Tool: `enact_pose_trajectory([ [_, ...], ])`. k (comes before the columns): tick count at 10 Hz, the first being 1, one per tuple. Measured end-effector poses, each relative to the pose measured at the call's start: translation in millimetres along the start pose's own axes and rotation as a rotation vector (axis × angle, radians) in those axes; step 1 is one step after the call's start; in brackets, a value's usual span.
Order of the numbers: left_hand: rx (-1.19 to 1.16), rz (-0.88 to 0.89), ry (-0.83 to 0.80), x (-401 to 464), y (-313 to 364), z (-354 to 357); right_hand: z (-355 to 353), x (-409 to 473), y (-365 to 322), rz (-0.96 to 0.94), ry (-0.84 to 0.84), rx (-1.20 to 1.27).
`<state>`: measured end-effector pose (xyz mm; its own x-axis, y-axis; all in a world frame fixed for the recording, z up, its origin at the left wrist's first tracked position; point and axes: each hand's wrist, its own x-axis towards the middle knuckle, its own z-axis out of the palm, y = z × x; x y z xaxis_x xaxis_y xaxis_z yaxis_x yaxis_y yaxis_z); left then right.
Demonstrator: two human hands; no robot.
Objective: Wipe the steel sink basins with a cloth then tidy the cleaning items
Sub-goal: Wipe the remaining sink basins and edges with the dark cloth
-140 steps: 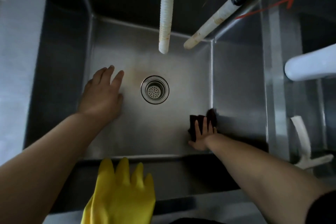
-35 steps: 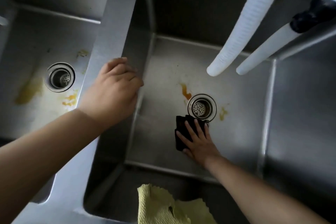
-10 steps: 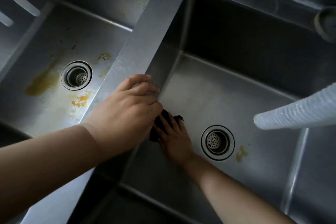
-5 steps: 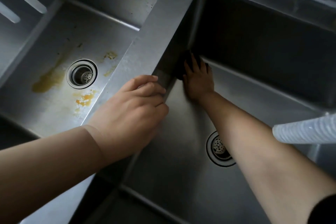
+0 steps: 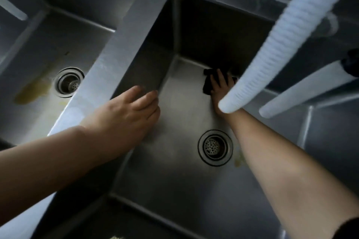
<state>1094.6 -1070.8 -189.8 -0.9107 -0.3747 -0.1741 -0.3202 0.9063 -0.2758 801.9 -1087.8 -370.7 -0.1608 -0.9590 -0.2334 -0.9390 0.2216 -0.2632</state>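
Note:
I look down into the middle steel basin (image 5: 174, 176) with its round drain strainer (image 5: 215, 147). My right hand (image 5: 220, 85) presses a dark cloth (image 5: 208, 83) flat on the basin floor at the foot of the back wall, fingers straight; a hose hides part of the hand. My left hand (image 5: 128, 112) hangs over the divider (image 5: 108, 64) between the basins, fingers loosely bent and blurred, holding nothing. The left basin (image 5: 48, 48) has yellow-brown stains beside its drain (image 5: 68, 82). A small yellow stain (image 5: 238, 161) lies right of the middle drain.
A white ribbed hose (image 5: 281, 39) hangs across the upper right, its end over my right wrist. A second white tube (image 5: 303, 91) with a black fitting (image 5: 350, 62) runs beside it. A third basin (image 5: 334, 132) opens at the right. A scrap of yellow (image 5: 116, 237) shows at the bottom edge.
My right hand has slid the cloth from the back-left corner rightward along the back wall. My left hand has loosened and shifted over the divider's edge. The view has swung, bringing the hoses into frame.

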Motion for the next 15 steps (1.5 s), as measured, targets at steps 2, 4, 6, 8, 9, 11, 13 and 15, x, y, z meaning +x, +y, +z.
enact_pose_trajectory([
  [2,-0.269,-0.083,-0.372,58.4,65.9,28.3,-6.0,-46.1,83.9,0.147,0.056,-0.128],
  [4,-0.277,-0.154,-0.624,69.8,94.6,77.5,-15.8,-92.8,155.1,0.394,0.1,-0.238],
  [6,-0.223,-0.232,-0.78,46.4,98.7,96.7,-19.5,-104.2,162.4,0.583,0.164,-0.207],
  [8,-0.322,-0.229,-0.767,44.5,92.9,101.5,-12.1,-92.9,116.9,0.71,0.184,0.026],
  [9,-0.371,-0.251,-0.732,40.3,90.0,104.3,1.8,-79.9,75.5,0.648,0.209,0.074],
  [11,-0.403,-0.243,-0.686,37.9,86.7,106.9,22.6,-33.9,-11.4,0.446,0.127,0.054],
  [13,-0.406,-0.236,-0.663,36.5,86.8,115.9,51.7,-15.8,-91.3,0.13,0.001,0.172],
  [15,-0.394,-0.214,-0.645,30.7,87.6,128.0,50.7,-27.0,-89.0,-0.074,0.044,0.195],
])
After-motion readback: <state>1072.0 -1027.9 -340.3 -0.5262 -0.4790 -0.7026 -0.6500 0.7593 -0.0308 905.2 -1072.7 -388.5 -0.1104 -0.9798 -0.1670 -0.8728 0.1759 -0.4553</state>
